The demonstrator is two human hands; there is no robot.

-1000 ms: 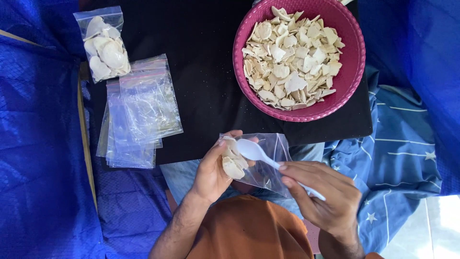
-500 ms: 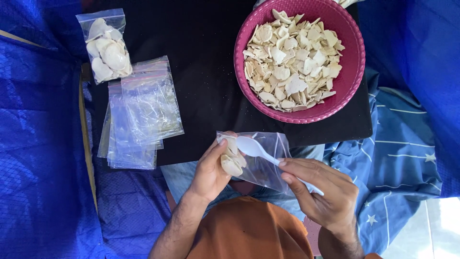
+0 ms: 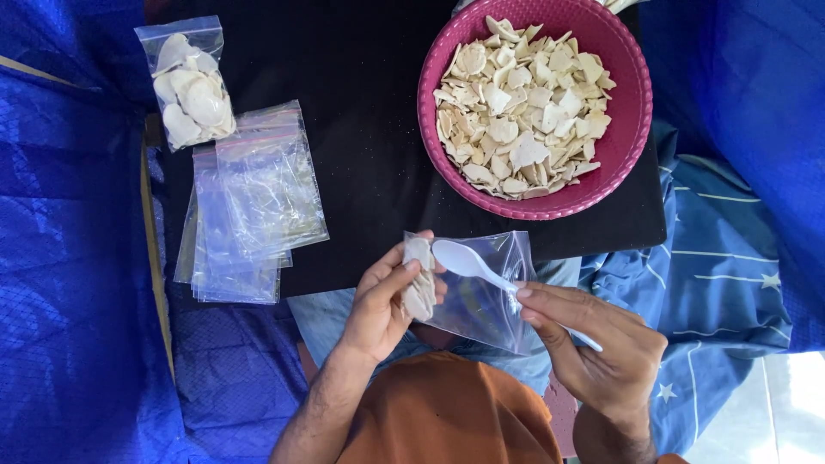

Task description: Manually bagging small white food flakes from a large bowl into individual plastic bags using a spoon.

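Pink bowl (image 3: 632, 103), pale cream chips (image 3: 520, 107), white spoon (image 3: 468, 260), black board (image 3: 369, 129), star-patterned blue cloth (image 3: 713, 283)

A makeshift home packing spot: blue tarpaulin (image 3: 69, 258) at nine o'clock, star-print bedsheet (image 3: 722, 275) at four, black board (image 3: 369, 155) as worktop.

Bowl (image 3: 632, 112) right on mat (image 3: 369, 155); bags (image 3: 249, 206) left.

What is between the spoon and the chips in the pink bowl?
Nothing visible. The white spoon, in the right hand, lies over the clear bag that the left hand holds. Between it and the pink bowl of chips there is only bare black tabletop.
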